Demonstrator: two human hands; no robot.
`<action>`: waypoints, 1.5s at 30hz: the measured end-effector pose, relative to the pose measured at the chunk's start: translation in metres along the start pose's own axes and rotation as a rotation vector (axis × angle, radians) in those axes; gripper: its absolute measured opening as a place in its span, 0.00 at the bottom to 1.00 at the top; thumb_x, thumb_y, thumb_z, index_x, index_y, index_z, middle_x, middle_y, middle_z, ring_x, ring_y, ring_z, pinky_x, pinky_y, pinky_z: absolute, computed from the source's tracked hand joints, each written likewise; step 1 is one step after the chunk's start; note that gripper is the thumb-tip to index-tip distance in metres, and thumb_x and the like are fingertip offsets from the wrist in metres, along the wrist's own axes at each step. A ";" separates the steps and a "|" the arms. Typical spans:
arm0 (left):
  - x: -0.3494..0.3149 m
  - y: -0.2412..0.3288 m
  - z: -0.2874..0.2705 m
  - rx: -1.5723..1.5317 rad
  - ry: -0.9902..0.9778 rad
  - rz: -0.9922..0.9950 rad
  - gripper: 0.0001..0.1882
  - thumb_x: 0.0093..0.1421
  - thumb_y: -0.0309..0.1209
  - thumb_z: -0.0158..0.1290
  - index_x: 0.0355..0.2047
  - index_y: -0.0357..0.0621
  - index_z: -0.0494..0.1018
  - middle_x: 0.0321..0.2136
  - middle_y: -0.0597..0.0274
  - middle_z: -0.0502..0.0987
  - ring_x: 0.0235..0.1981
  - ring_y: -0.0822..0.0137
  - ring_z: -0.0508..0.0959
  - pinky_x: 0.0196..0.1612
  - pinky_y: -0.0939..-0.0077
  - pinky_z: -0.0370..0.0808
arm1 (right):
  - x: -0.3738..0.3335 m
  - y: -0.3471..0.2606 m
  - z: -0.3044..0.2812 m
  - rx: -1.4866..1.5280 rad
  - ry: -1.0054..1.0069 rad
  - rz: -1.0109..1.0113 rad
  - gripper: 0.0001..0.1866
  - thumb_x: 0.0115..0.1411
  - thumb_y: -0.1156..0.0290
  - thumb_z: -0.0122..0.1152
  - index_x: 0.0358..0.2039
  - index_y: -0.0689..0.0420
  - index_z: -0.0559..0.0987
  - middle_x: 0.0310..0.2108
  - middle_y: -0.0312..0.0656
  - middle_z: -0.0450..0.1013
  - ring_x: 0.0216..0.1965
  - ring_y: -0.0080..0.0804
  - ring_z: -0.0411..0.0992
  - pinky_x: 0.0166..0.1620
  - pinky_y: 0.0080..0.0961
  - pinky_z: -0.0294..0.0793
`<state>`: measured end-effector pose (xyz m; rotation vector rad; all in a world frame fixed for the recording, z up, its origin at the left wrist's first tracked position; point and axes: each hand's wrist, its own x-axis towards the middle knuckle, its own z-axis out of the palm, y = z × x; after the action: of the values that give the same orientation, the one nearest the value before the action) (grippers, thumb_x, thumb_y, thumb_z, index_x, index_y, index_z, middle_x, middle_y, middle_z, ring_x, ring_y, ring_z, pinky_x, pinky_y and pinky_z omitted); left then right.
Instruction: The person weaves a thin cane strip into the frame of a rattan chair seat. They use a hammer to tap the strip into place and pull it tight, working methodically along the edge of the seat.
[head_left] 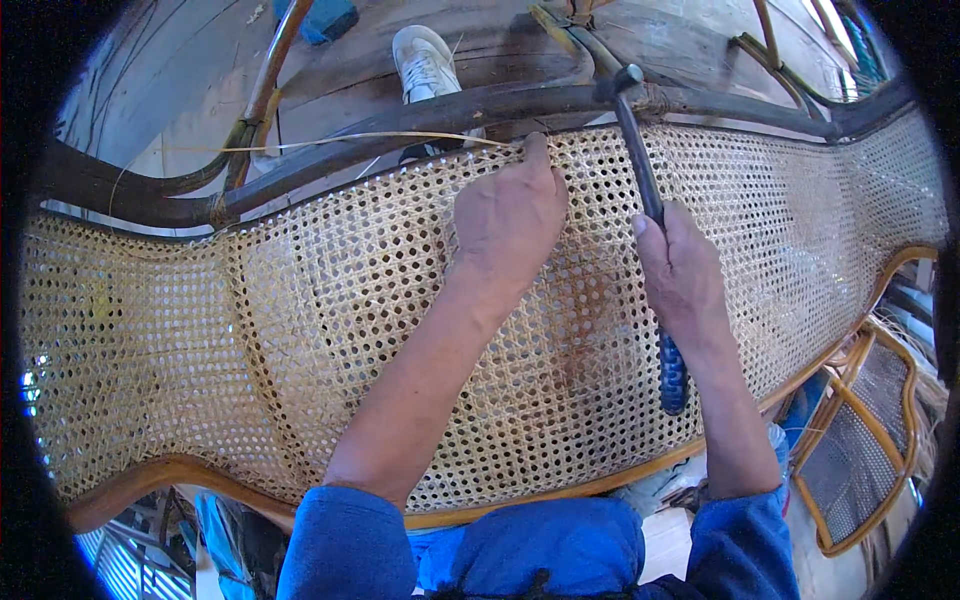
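Woven cane webbing (400, 330) stretches across a long curved wooden frame (400, 120) in front of me. My left hand (510, 215) is closed at the far edge of the webbing, its index finger pressed against the end of a thin cane strip (380, 134). That strip arcs away to the left over the dark frame rail. In my right hand (685, 265) is a hammer (640, 150), gripped partway along its handle. Its metal head lies over the far rail, and its blue ribbed grip hangs down below my hand. My left fingertips are partly hidden.
Beyond the rail a white shoe (425, 60) rests on the floor near a blue object (328, 18). Curved rattan poles (775, 65) stand at the far right. A smaller rattan-framed cane panel (860, 450) sits at the lower right.
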<state>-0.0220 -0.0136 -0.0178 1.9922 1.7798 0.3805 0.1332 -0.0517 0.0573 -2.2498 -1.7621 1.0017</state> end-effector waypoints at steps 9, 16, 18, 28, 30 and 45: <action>0.003 0.001 -0.002 0.011 -0.037 -0.015 0.19 0.58 0.39 0.49 0.46 0.40 0.70 0.20 0.47 0.78 0.23 0.49 0.79 0.29 0.56 0.76 | 0.001 0.001 0.004 0.002 -0.050 0.009 0.15 0.64 0.62 0.48 0.32 0.64 0.68 0.22 0.60 0.71 0.26 0.59 0.72 0.30 0.46 0.70; 0.004 0.000 -0.002 0.007 -0.041 -0.019 0.19 0.58 0.39 0.49 0.46 0.40 0.70 0.20 0.47 0.77 0.23 0.49 0.79 0.29 0.55 0.76 | -0.001 -0.006 0.001 0.004 -0.034 0.005 0.15 0.64 0.62 0.48 0.31 0.64 0.68 0.22 0.60 0.71 0.26 0.58 0.73 0.28 0.45 0.70; 0.005 0.001 -0.004 -0.009 -0.046 -0.017 0.19 0.58 0.40 0.49 0.45 0.40 0.70 0.20 0.47 0.77 0.23 0.49 0.79 0.29 0.55 0.76 | -0.001 -0.005 0.002 -0.015 -0.031 0.001 0.16 0.64 0.62 0.48 0.31 0.64 0.68 0.21 0.60 0.70 0.25 0.58 0.73 0.28 0.45 0.70; 0.004 0.002 -0.005 0.002 -0.027 -0.020 0.18 0.58 0.38 0.49 0.44 0.40 0.71 0.20 0.47 0.77 0.23 0.48 0.79 0.29 0.55 0.76 | 0.000 0.004 0.008 -0.002 -0.032 -0.005 0.15 0.64 0.62 0.49 0.30 0.63 0.67 0.19 0.60 0.69 0.23 0.59 0.71 0.28 0.47 0.68; 0.002 0.001 -0.003 0.016 -0.027 -0.023 0.18 0.58 0.39 0.49 0.44 0.40 0.71 0.20 0.47 0.77 0.23 0.48 0.79 0.29 0.55 0.76 | 0.005 0.012 0.010 -0.058 -0.073 -0.017 0.15 0.64 0.62 0.49 0.30 0.63 0.67 0.18 0.59 0.69 0.23 0.59 0.70 0.27 0.46 0.68; 0.004 0.000 -0.001 0.061 -0.009 -0.007 0.19 0.58 0.39 0.49 0.46 0.41 0.70 0.20 0.47 0.77 0.24 0.48 0.79 0.29 0.55 0.76 | 0.005 0.008 0.004 -0.025 -0.003 0.030 0.16 0.63 0.62 0.49 0.29 0.64 0.68 0.22 0.59 0.69 0.25 0.57 0.71 0.29 0.43 0.68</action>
<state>-0.0216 -0.0093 -0.0173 2.0252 1.8133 0.3183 0.1384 -0.0514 0.0480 -2.2976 -1.7564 0.9950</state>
